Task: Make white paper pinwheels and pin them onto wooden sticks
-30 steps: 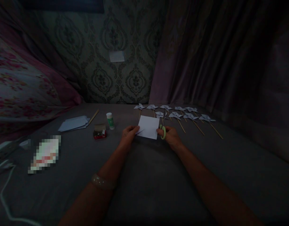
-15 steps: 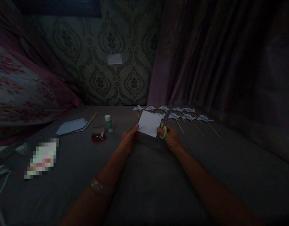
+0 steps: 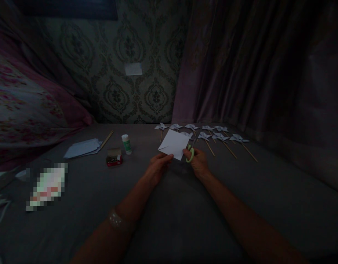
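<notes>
A white square of paper (image 3: 174,142) is held up between my hands, with a short slit running in from its left corner. My left hand (image 3: 158,167) pinches its lower edge, thumb on top. At the paper's right side, my right hand (image 3: 198,161) grips it with the thumb and also keeps hold of scissors (image 3: 190,154) with light green handles. The scissors' blades point up and away, beside the paper. Just behind the paper lie several white paper pinwheels (image 3: 204,136) on wooden sticks, one partly hidden by the sheet.
Left of my hands stand a white-capped green glue bottle (image 3: 126,144) and an open small red box (image 3: 114,158). Farther left lie a stack of white paper (image 3: 83,148), thin wooden sticks (image 3: 107,139) and a blurred-out packet (image 3: 49,186). A white cable (image 3: 0,220) runs along the left edge.
My left hand has slid from the paper's left corner to its lower edge, uncovering the slit. The paper has shifted slightly left; my right hand still holds the scissors.
</notes>
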A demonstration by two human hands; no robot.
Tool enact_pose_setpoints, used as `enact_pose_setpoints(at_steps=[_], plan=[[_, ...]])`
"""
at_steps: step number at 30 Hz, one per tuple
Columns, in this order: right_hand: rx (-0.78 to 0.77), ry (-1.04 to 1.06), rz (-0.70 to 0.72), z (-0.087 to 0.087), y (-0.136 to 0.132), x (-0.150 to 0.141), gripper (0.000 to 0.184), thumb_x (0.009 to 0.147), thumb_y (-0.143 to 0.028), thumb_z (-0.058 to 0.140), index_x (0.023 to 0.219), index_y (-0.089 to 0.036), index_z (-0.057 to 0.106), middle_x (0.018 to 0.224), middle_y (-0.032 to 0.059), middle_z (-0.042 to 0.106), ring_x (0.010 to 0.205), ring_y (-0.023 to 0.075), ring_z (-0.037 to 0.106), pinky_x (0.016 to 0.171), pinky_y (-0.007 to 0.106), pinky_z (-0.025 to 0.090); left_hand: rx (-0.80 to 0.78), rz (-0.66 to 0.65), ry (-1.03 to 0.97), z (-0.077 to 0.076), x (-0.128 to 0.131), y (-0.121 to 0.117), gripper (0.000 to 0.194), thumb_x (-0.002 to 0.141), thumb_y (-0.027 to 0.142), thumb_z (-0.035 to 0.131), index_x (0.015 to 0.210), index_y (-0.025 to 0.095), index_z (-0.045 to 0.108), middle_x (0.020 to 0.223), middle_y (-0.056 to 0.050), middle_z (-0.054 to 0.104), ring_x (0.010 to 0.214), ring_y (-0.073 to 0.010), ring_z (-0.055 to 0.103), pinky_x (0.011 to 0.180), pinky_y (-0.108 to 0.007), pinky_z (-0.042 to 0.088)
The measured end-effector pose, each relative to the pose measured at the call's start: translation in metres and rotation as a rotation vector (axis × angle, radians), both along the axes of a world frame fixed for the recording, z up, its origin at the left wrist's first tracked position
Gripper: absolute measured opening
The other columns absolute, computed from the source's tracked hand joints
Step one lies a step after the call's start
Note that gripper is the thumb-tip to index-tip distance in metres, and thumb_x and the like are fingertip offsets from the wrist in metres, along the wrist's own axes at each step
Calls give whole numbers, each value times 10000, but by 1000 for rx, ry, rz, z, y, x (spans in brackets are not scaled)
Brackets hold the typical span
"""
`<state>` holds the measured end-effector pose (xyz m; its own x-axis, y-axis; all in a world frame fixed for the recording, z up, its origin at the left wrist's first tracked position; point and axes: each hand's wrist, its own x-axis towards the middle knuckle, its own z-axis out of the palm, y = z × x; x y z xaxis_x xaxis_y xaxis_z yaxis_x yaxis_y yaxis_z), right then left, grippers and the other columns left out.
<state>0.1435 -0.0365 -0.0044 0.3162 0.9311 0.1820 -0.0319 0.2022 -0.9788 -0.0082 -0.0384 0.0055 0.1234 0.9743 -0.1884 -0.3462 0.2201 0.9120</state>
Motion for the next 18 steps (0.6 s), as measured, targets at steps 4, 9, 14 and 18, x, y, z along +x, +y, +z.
enact_pose_setpoints(at_steps=[4, 9, 14, 18], plan=[[17, 14, 11, 1, -3, -5, 341, 547, -473, 715, 622, -168, 582, 572, -24, 518, 565, 106, 426, 530, 244, 344, 10, 19, -13, -4, 2, 1, 246, 507, 262, 822, 578, 139, 622, 607, -18, 590, 568, -100, 534, 529, -221, 379], [17, -9, -2, 4, -5, -8, 346, 562, -481, 700, 618, -167, 568, 562, -37, 486, 547, 95, 399, 508, 235, 328, 24, 33, -23, -4, 3, 1, 276, 489, 279, 834, 580, 136, 616, 608, -19, 610, 544, -93, 536, 524, -219, 382], [36, 26, -7, 4, -5, -8, 334, 551, -459, 714, 616, -163, 576, 578, -40, 496, 556, 93, 409, 527, 237, 337, 19, 52, -29, -1, 4, -1, 282, 471, 268, 842, 575, 142, 613, 584, -14, 606, 532, -90, 531, 520, -215, 379], [38, 34, -10, 4, -5, -9, 319, 552, -444, 718, 601, -163, 574, 568, -41, 498, 553, 94, 413, 522, 236, 336, 19, 42, -39, -3, 4, 0, 284, 471, 273, 843, 572, 142, 611, 585, -15, 603, 528, -90, 528, 522, -220, 377]])
